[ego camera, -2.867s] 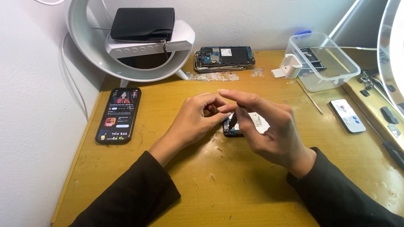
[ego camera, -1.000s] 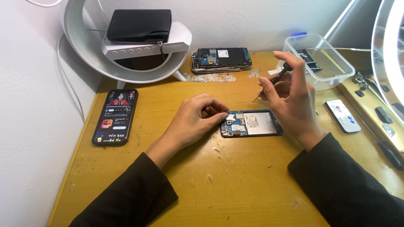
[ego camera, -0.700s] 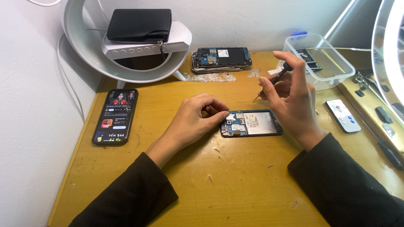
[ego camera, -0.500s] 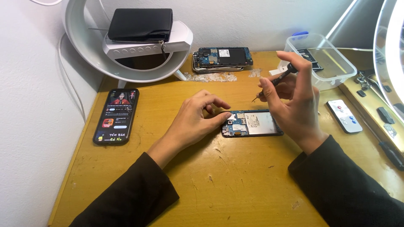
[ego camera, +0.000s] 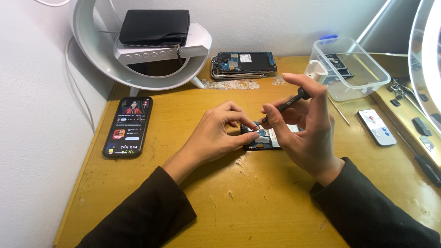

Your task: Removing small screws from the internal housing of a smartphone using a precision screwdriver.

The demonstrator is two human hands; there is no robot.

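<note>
Head view. The right hand pinches a thin dark-handled screwdriver between thumb and fingers, the shaft slanting down and left so that its tip meets the small opened phone with exposed blue circuit board. The left hand rests on the left end of that phone, its thumb and forefinger pressed together on the edge; whether they pinch a small part cannot be told. The opened phone lies flat near the middle of the yellow-brown scratched wooden surface, largely hidden by both hands. Both forearms wear dark sleeves.

Outward: to the left, well apart, a black smartphone with a lit screen lies face up. Behind the hands, a second disassembled phone, back cover off, lies near a white wall, with pale debris just in front. At the rear left stands a white ring-shaped lamp base carrying a black zipped wallet. At the right rear sits a clear plastic box holding parts, a small white block just beside it; nearer lies a small white remote with coloured buttons. A tray of dark tools runs along the right edge.
</note>
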